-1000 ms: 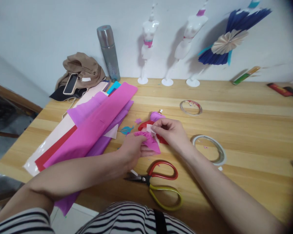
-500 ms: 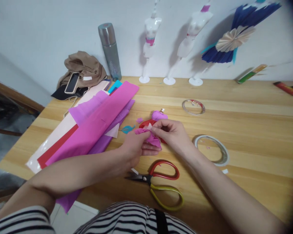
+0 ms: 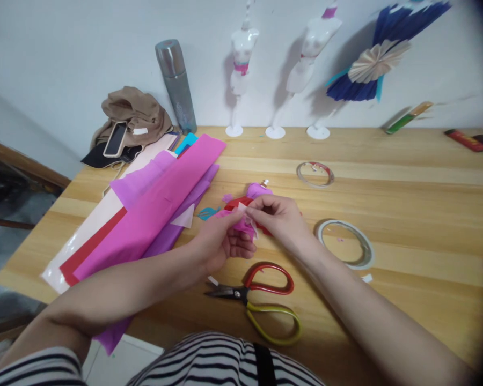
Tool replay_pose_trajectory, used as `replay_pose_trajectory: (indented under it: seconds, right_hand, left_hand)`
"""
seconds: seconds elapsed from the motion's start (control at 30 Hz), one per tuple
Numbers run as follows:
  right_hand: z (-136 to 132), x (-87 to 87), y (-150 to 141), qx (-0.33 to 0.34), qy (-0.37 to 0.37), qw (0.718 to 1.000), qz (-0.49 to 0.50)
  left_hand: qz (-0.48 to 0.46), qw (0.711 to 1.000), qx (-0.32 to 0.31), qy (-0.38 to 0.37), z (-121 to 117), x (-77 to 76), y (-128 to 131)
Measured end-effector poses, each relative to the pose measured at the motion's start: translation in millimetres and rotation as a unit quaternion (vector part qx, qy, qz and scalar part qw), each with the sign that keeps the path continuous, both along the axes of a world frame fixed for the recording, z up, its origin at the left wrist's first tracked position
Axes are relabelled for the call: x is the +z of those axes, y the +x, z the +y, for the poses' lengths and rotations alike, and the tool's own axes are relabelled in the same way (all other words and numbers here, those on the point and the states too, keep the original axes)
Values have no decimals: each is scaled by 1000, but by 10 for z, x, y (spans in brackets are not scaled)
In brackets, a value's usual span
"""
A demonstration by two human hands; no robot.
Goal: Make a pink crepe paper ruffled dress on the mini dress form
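Both hands, left hand (image 3: 221, 241) and right hand (image 3: 279, 217), pinch crinkled pink tissue paper (image 3: 241, 224) (soft, bunched, no clear axis) above the wooden tabletop (image 3: 406, 182).

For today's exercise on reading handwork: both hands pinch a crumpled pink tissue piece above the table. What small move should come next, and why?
Probably press the small white strip down onto the pink tissue piece. The right hand pinches that strip at the tissue's top edge, while the left hand grips the tissue from below, steadying it. The scissors lie untouched nearer the person, so cutting seems over.
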State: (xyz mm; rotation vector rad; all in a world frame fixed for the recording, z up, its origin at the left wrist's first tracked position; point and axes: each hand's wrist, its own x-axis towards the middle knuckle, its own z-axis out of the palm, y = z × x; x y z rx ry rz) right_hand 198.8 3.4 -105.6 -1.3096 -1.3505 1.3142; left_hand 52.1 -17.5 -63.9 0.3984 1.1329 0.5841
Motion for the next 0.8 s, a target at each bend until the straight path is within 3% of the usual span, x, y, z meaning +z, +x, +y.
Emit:
replay_pose_trajectory:
  seconds: [0.17,0.3,0.8]
  right_hand:
    - [10,-41,-1,13,1,1000,0]
    - [3,-30,5,12,5,1000,-12]
    - [-14,-58,-24,11,0,1000,-4]
  left_hand:
    - [45,997,-40,51,-50,-56,-10]
    - [79,994,-36,66,-52,-51,8]
    - [73,996,-32,50,-73,-54,-30]
